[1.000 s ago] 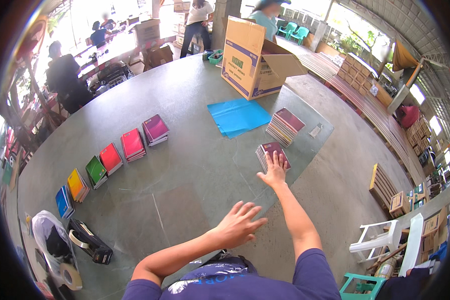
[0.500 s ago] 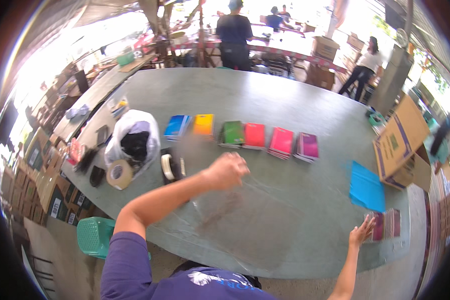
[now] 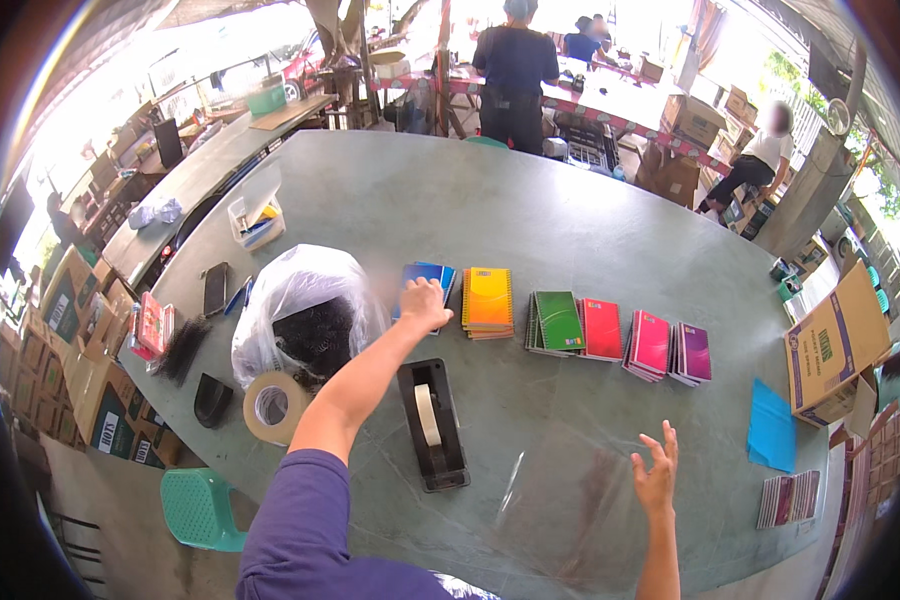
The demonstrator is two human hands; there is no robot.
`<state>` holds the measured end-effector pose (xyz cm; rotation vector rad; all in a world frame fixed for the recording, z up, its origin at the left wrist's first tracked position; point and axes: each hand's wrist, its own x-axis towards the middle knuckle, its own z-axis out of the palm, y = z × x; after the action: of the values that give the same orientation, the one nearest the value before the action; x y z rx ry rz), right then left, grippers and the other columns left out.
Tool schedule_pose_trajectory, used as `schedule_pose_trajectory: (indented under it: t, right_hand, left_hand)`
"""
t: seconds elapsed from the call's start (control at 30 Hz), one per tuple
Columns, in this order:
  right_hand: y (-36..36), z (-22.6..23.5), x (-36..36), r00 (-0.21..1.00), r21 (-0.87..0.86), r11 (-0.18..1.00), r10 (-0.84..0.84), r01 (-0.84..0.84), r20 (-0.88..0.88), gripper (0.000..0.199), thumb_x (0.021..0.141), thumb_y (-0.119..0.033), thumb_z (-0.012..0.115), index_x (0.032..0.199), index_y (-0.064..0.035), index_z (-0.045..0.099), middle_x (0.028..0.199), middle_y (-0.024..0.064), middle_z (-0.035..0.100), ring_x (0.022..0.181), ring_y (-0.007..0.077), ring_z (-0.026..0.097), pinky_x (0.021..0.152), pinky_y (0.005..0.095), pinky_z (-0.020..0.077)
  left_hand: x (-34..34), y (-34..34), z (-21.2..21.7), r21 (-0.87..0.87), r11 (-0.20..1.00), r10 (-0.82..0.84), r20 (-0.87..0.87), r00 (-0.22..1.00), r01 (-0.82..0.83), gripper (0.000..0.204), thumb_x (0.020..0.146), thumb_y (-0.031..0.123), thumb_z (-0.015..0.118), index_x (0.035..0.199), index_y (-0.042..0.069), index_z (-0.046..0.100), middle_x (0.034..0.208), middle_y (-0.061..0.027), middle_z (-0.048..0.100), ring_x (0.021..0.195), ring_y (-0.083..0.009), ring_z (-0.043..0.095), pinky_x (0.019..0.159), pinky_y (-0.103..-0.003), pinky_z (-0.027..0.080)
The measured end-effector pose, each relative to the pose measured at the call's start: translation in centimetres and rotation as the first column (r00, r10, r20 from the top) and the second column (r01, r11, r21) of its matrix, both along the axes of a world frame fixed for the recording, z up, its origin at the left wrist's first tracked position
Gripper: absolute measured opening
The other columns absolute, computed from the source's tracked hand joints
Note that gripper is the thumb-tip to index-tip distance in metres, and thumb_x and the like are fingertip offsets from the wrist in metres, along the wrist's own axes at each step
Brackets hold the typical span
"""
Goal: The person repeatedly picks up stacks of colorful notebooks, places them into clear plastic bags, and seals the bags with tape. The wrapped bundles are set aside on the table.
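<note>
- Far left of my left fingers, low past the bench edge, stacked cartons [image 3: 110, 420] carry dark panels with pale lettering.
- Left of my left fingers sit a plastic bag [image 3: 255, 340] with black contents and a tan tape roll [image 3: 300, 400].
- My left fingers [image 3: 422, 289] curl down over the blue notebooks [image 3: 432, 270]; I cannot tell whether they grip any.
- Just nearer me than those fingers lies a black tape dispenser [image 3: 435, 465].
- Right of them run yellow [image 3: 487, 295], green [image 3: 558, 320], red [image 3: 601, 328], pink [image 3: 649, 340] and purple notebooks [image 3: 694, 350], with small cover emblems.
- Beyond the grey-green bench [image 3: 610, 230], past both hands, stands a dark-shirted person [image 3: 515, 75].
- My right fingers [image 3: 669, 442] are spread in the air, holding nothing.
- Right of these: blue sheets [image 3: 773, 425], maroon notebooks [image 3: 788, 498], and a printed, purple-banded carton [image 3: 830, 350].
</note>
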<state>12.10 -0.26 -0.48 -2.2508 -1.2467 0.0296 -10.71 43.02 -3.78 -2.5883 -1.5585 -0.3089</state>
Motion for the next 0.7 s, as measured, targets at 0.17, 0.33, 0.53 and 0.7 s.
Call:
schedule_pose_trajectory:
  t: [0.17,0.33,0.53,0.7]
  right_hand:
    - [6.9,-0.1,-2.6,0.857,0.07,0.993,0.118,-0.095,-0.502,0.026,0.08,-0.009,0.066,0.105,-0.0048,0.064,0.136,0.0168,0.044,0.125,0.0362,0.042,0.104,0.0409,0.0336]
    - [18.8,0.1,-8.3,-0.242,0.366,0.898,0.422,0.245,-0.874,0.039,0.093,-0.034,0.053,0.112,-0.0006,0.057,0.107,0.0119,0.063,0.1,0.0242,0.061,0.087,0.0349,0.048]
    - [20.0,-5.7,-5.5,-0.105,0.199,0.894,0.261,0.4,-0.96,0.036,0.078,-0.015,0.073,0.107,-0.0033,0.057,0.097,0.0067,0.064,0.085,0.0205,0.063,0.075,0.0381,0.0528]
    - [17.7,-4.6,-4.5,-0.079,-0.025,0.971,-0.006,0.239,-0.997,0.051,0.071,-0.011,0.079,0.113,-0.0021,0.051,0.103,0.0089,0.062,0.089,0.0202,0.062,0.079,0.041,0.0529]
  left_hand:
    - [0.1,0.9,1.9,-0.14,0.959,-0.235,0.102,0.967,0.248,0.021,0.069,0.017,0.061,0.078,-0.002,0.064,0.078,-0.0195,0.065,0.073,-0.0351,0.065,0.071,-0.041,0.053]
    - [3.1,-6.0,7.9,0.002,0.847,-0.521,0.204,0.829,0.531,0.018,0.073,0.015,0.058,0.07,-0.002,0.061,0.073,-0.0206,0.064,0.064,-0.0341,0.064,0.059,-0.038,0.054]
    - [7.1,-5.7,5.2,0.092,0.492,-0.871,0.039,0.491,0.866,0.033,0.087,0.024,0.051,0.071,-0.004,0.059,0.068,-0.018,0.063,0.063,-0.0302,0.065,0.055,-0.041,0.053]
    - [9.0,-1.7,0.4,0.072,0.92,-0.388,0.022,0.921,0.386,0.047,0.085,0.041,0.054,0.076,-0.005,0.062,0.078,-0.0216,0.064,0.076,-0.0323,0.067,0.062,-0.038,0.055]
